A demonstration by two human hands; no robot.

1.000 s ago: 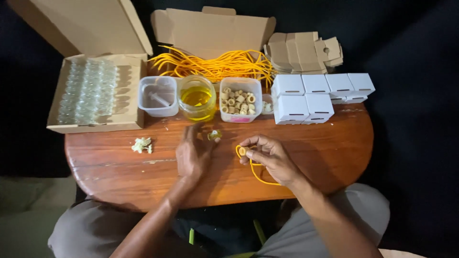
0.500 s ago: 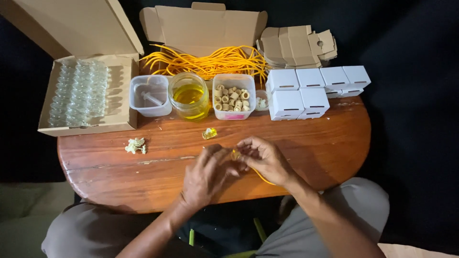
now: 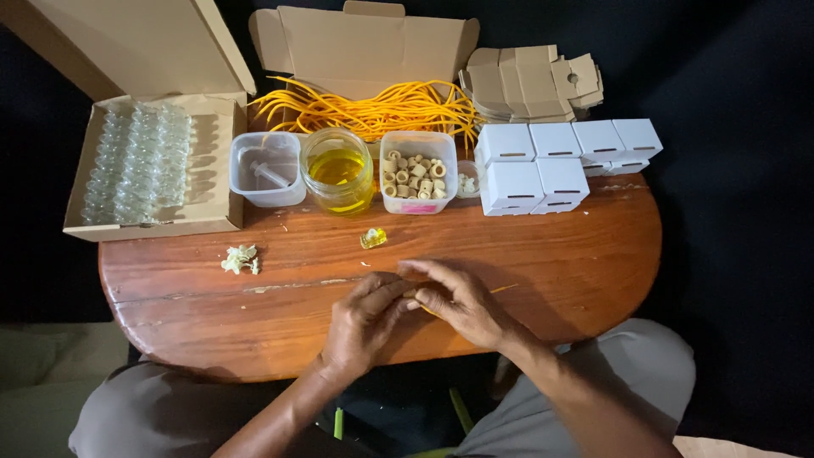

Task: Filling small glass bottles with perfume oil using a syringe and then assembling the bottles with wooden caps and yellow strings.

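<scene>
My left hand (image 3: 363,321) and my right hand (image 3: 458,301) meet over the near middle of the wooden table (image 3: 560,254), fingertips pinched together on a thin yellow cord (image 3: 504,289) and something small that the fingers hide. A small yellow-filled glass bottle (image 3: 373,237) lies on the wood just beyond my hands. A pale crumpled scrap (image 3: 240,259) lies further left.
Along the back stand an open carton of small glass bottles (image 3: 140,165), a clear tub with a syringe (image 3: 266,168), a jar of yellow oil (image 3: 337,170), a tub of corks (image 3: 415,172), several white boxes (image 3: 560,161), a box of yellow cords (image 3: 373,106) and flat cardboard blanks (image 3: 530,83).
My left hand left the small bottle on the table and drew back to join my right hand. Both hands now pinch together near the table's front edge.
</scene>
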